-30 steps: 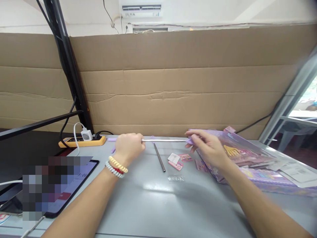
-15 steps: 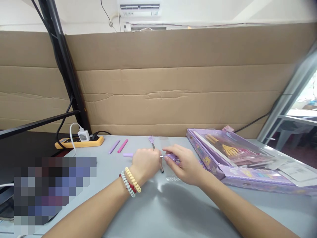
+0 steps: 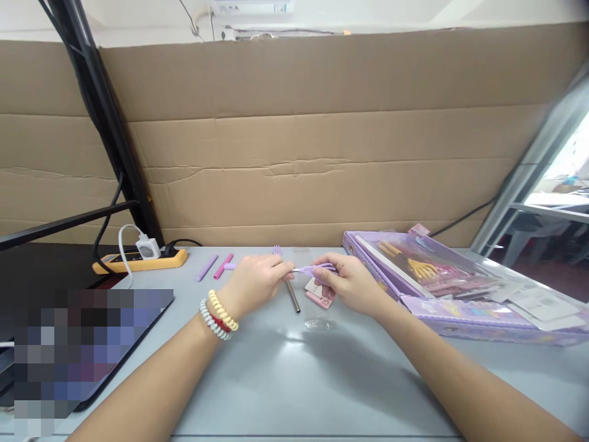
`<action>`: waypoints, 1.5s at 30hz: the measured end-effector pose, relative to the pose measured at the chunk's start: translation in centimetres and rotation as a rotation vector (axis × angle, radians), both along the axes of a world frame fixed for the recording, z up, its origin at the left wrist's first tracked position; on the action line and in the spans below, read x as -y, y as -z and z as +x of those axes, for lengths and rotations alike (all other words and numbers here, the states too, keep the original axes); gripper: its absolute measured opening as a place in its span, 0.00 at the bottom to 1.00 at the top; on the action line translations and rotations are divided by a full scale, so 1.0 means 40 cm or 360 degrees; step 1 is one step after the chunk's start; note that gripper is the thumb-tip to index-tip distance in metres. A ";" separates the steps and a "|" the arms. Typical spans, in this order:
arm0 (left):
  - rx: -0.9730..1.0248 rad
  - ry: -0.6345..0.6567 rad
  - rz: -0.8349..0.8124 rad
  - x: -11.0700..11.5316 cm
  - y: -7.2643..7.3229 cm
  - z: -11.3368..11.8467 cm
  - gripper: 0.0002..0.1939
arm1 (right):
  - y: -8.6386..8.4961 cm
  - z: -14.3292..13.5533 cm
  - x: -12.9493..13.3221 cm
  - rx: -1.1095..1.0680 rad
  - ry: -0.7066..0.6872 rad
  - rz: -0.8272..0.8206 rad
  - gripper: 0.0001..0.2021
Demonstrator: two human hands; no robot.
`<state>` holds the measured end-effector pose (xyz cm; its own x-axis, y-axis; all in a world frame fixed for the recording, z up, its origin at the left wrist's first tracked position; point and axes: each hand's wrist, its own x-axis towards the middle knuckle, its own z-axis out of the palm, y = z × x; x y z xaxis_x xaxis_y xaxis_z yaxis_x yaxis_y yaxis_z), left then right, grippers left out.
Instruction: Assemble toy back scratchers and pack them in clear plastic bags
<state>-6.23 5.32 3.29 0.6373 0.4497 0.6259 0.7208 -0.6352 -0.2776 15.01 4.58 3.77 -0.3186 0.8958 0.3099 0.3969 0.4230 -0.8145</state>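
Note:
Between my hands is a back scratcher with a purple hand-shaped head (image 3: 326, 267), a thin metal rod and a purple grip (image 3: 230, 267). My left hand (image 3: 257, 279), with coiled bands at the wrist, is closed around its rod and grip. The fingers of my right hand (image 3: 347, 282) pinch the purple head. Beneath them a second back scratcher lies on the table, its metal rod (image 3: 292, 297) pointing toward me and its small purple head (image 3: 277, 250) at the far end. Below my right hand rest a pink-and-white card (image 3: 321, 294) and a clear plastic wrapper (image 3: 319, 323).
A purple sleeve (image 3: 207, 268) and a pink sleeve (image 3: 223, 266) lie left of my hands. On the right stands a purple box (image 3: 377, 270) with a yellow hand-shaped piece (image 3: 422, 269). A yellow power strip (image 3: 170, 261) and a blurred-out screen (image 3: 105, 344) are at left.
My hands have moved a little apart, and more of the metal rod shows between them. The card has come into sight beneath my right hand. The whole view has tilted down slightly.

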 end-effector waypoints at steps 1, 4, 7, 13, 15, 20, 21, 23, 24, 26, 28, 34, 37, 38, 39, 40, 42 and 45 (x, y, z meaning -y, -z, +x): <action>0.0010 -0.0024 0.0004 -0.003 -0.006 -0.004 0.17 | -0.005 0.005 -0.004 -0.0010 0.0018 0.0004 0.11; 0.0067 -0.0151 0.0008 -0.013 -0.031 -0.026 0.16 | -0.024 0.037 -0.018 -0.0104 0.0109 0.0052 0.13; 0.0124 -0.0302 0.0012 -0.029 -0.055 -0.072 0.15 | -0.052 0.101 -0.030 -0.0231 0.0281 0.0178 0.15; 0.0328 -0.0691 0.0188 -0.076 -0.074 -0.234 0.14 | -0.111 0.283 -0.048 -0.0947 0.0780 0.0455 0.11; 0.0390 -0.0760 0.0240 -0.091 -0.070 -0.288 0.14 | -0.118 0.341 -0.057 -0.1199 0.1009 0.0603 0.09; 0.0467 -0.0736 0.0220 -0.111 -0.063 -0.353 0.14 | -0.121 0.414 -0.068 -0.1388 0.1266 0.0568 0.13; 0.0480 -0.0735 0.0214 -0.113 -0.062 -0.356 0.14 | -0.122 0.414 -0.067 -0.1387 0.1282 0.0567 0.14; 0.0506 -0.0773 0.0210 -0.116 -0.059 -0.359 0.15 | -0.122 0.404 -0.064 -0.1374 0.1285 0.0560 0.13; 0.0516 -0.0799 0.0201 -0.117 -0.056 -0.362 0.14 | -0.122 0.397 -0.061 -0.1358 0.1271 0.0553 0.13; 0.0533 -0.0840 0.0160 -0.120 -0.046 -0.371 0.14 | -0.119 0.383 -0.057 -0.1302 0.1175 0.0521 0.13; 0.0553 -0.0856 0.0099 -0.124 -0.033 -0.384 0.14 | -0.113 0.373 -0.055 -0.1228 0.1021 0.0426 0.12; 0.0568 -0.0849 -0.0056 -0.136 -0.013 -0.395 0.15 | -0.105 0.375 -0.060 -0.1352 0.0754 -0.0036 0.18; 0.0548 -0.0786 -0.0052 -0.133 -0.021 -0.383 0.15 | -0.109 0.382 -0.066 -0.1492 0.0781 -0.0059 0.26; 0.0543 -0.0763 -0.0042 -0.131 -0.025 -0.379 0.15 | -0.110 0.385 -0.068 -0.1525 0.0813 -0.0040 0.27; 0.0542 -0.0745 -0.0025 -0.128 -0.029 -0.374 0.15 | -0.111 0.388 -0.070 -0.1560 0.0852 -0.0007 0.29; 0.0545 -0.0732 -0.0001 -0.125 -0.032 -0.369 0.15 | -0.111 0.391 -0.072 -0.1591 0.0886 0.0031 0.30; 0.0560 -0.0715 0.0069 -0.120 -0.036 -0.359 0.14 | -0.110 0.397 -0.074 -0.1650 0.0949 0.0119 0.32; 0.0576 -0.0675 0.0147 -0.116 -0.036 -0.346 0.14 | -0.108 0.400 -0.075 -0.1689 0.1060 0.0213 0.31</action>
<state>-20.05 9.96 4.73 0.1504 0.5527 0.8197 0.9671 -0.2541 -0.0060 31.02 7.57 8.09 0.6432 0.7283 0.2364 -0.2578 0.4967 -0.8287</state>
